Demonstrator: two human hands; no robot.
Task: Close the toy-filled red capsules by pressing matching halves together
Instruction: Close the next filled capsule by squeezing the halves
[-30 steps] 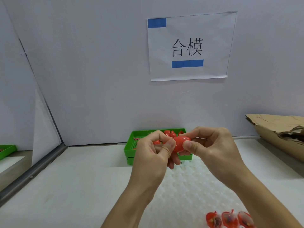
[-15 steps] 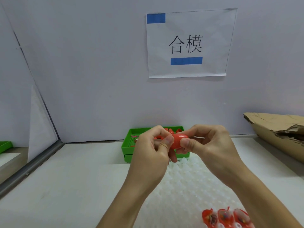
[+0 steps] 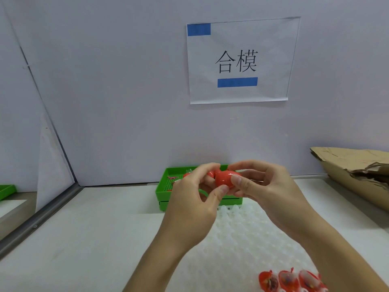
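A red egg-shaped capsule point(image 3: 224, 178) is held in the air above the table, between both hands. My left hand point(image 3: 195, 205) pinches its left end with thumb and curled fingers. My right hand point(image 3: 267, 192) grips its right end, thumb on the front. The seam between the halves is hidden by my fingers. Three open red capsule halves with toys inside point(image 3: 288, 281) sit in the white bumpy tray point(image 3: 242, 245) at the bottom right.
A green perforated bin point(image 3: 166, 186) with more red pieces stands against the back wall behind my hands. A torn cardboard box point(image 3: 357, 175) lies at the right. A paper sign point(image 3: 240, 60) hangs on the wall. Another green tray point(image 3: 6, 191) peeks in at the far left.
Both hands stay on the capsule at about the same spot; my left thumb has slid lower under the capsule. The camera view has shifted slightly.
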